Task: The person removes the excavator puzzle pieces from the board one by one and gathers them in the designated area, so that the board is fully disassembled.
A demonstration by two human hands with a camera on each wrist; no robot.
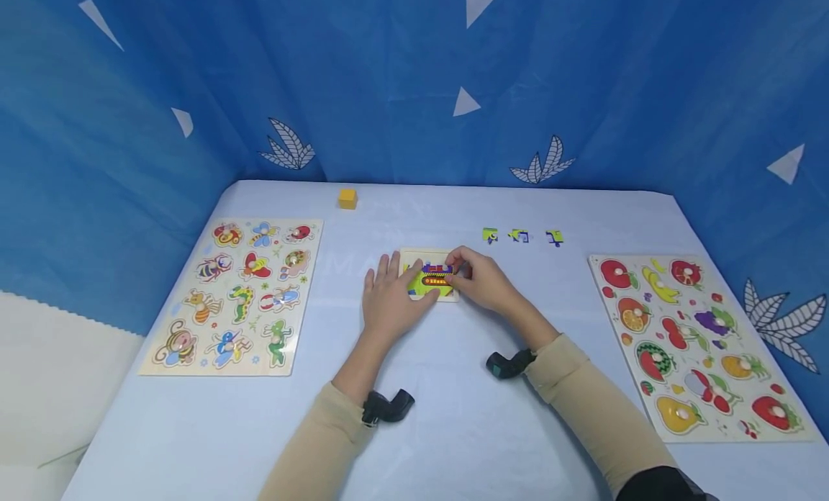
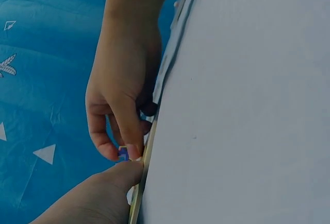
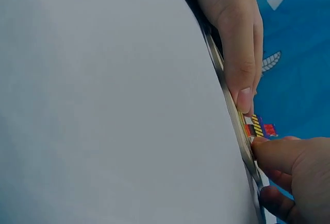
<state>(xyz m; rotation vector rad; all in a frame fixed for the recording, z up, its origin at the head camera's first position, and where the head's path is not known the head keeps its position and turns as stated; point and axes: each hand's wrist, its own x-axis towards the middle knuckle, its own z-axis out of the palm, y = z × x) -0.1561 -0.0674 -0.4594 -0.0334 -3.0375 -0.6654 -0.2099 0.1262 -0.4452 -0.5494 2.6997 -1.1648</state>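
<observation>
A small wooden puzzle board, with a bright picture in yellow, green, red and purple, lies at mid-table. My left hand rests over its left side with fingers spread, the thumb along the lower edge. At the right side, my right hand pinches a small puzzle piece between thumb and fingers; blue and yellow show on it in the left wrist view. Red and striped picture parts show between the two hands in the right wrist view. The fingers partly hide the board's right edge.
Three loose puzzle pieces lie in a row behind the right hand. A yellow cube sits near the back edge. An insect puzzle board lies at left, a fruit puzzle board at right.
</observation>
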